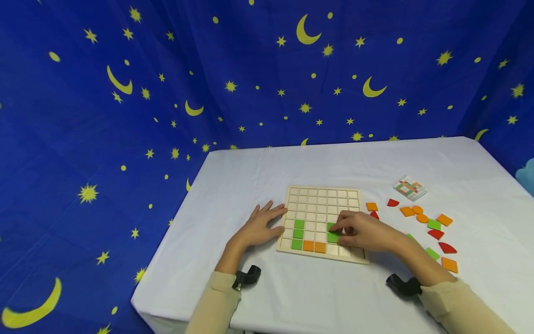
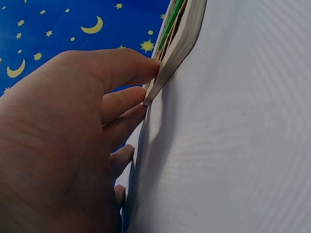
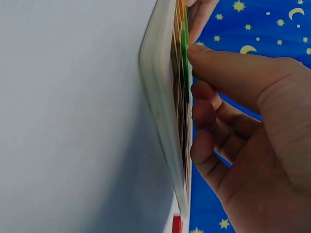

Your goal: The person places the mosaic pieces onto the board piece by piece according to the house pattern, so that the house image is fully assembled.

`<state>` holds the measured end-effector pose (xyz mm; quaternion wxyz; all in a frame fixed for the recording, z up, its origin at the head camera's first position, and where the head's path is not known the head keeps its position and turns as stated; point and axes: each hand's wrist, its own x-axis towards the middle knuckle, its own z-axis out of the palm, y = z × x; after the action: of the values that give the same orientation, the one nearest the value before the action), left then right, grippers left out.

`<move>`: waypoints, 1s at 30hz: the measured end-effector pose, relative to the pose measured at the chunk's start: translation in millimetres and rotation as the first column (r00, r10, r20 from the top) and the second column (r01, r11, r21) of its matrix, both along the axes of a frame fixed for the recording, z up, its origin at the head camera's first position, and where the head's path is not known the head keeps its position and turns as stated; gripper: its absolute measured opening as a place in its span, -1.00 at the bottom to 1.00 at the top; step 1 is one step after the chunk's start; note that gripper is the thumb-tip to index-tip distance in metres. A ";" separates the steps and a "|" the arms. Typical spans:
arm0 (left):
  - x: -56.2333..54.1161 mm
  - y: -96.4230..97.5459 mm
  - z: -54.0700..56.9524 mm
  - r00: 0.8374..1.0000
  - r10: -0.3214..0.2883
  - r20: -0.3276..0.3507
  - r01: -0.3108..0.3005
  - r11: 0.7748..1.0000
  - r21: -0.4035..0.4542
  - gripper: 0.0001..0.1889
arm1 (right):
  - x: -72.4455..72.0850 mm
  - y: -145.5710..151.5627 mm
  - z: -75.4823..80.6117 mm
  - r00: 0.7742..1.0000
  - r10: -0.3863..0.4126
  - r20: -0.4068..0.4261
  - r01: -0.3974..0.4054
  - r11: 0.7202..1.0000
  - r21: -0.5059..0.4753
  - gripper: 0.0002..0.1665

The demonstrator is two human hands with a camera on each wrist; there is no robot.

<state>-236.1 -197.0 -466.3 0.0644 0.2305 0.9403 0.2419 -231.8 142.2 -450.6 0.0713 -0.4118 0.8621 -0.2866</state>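
A square wooden grid board lies on the white table. Set in its lower left cells are several green square tiles and two orange square tiles. My left hand rests at the board's left edge, fingers spread and touching the rim. With bent fingers and thumb, my right hand holds a green square tile at the board's right part, partly covering it. Just below that lies another green square tile. In the right wrist view the thumb meets the green tile's edge.
Right of the board lie loose orange squares, orange circles, green pieces and red quarter-circles. Behind them is a patterned card in a clear case or stack. A blue star-patterned curtain hangs behind the table.
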 end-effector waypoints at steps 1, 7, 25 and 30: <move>-0.1 0.0 0.3 1.000 -0.001 -0.001 0.001 1.000 0.003 -0.40 | 0.2 3.1 0.5 1.000 -0.006 -0.001 0.006 1.000 -0.004 -0.66; -1.0 -0.7 0.1 1.000 -0.003 -0.003 0.003 1.000 0.007 -0.40 | 2.5 27.2 -0.6 0.996 -0.090 0.016 0.090 0.996 0.010 -0.67; -2.1 0.9 0.2 1.000 0.002 -0.006 -0.002 1.000 -0.015 -0.40 | 10.6 102.3 3.0 0.955 -0.288 0.069 0.286 0.957 0.044 -0.70; -2.4 0.8 -1.0 1.000 -0.001 -0.009 0.001 1.000 -0.016 -0.40 | 14.4 116.0 -1.1 0.937 -0.339 0.081 0.332 0.939 0.091 -0.69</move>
<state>-238.5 -196.2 -467.3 0.0619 0.2315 0.9424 0.2334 -217.4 258.2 -451.7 0.0780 -0.2416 0.9255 -0.2810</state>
